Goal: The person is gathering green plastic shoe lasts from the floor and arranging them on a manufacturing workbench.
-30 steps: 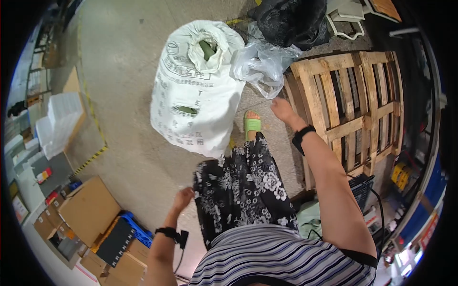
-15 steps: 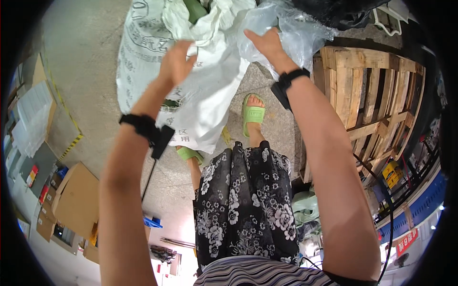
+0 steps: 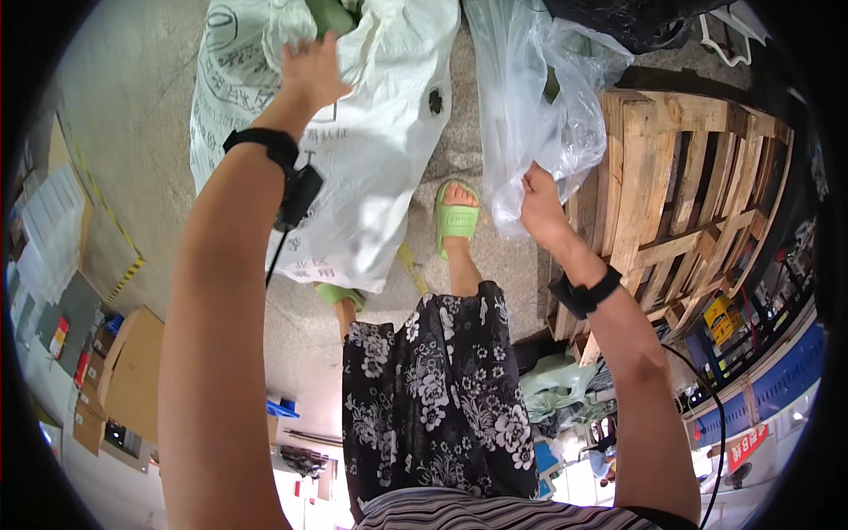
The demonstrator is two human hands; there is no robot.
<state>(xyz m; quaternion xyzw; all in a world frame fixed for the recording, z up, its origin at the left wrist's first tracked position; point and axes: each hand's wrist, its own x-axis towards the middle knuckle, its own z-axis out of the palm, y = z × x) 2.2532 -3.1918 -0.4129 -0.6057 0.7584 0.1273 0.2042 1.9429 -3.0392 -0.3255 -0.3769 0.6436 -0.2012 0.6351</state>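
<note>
Your right grip [image 3: 545,210] is pinching the clear plastic bag [image 3: 517,97], between the white sack [image 3: 371,177] and wooden pallet [image 3: 629,168]. Your left grip [image 3: 311,79] is spread loosely by the sack's mouth, can't tell if it's touching.

1. A wooden pallet [image 3: 707,237] fills much of the right side, dark gaps showing between its pale slats.
2. A black plastic bag [image 3: 632,22], cut off by the upper edge, lies near the pallet's far end.
3. A crumpled pale green bundle [image 3: 556,384] sits near the pallet's near end.
4. A yellow item [image 3: 723,320] shows to the right, above a curving blue band [image 3: 782,380] and a red sign [image 3: 749,444].
5. At the left, white sheets [image 3: 49,234] are stacked beyond a brown cardboard box [image 3: 132,371].
6. Yellow-and-black tape [image 3: 124,278] marks the grey floor [image 3: 132,141].
</note>
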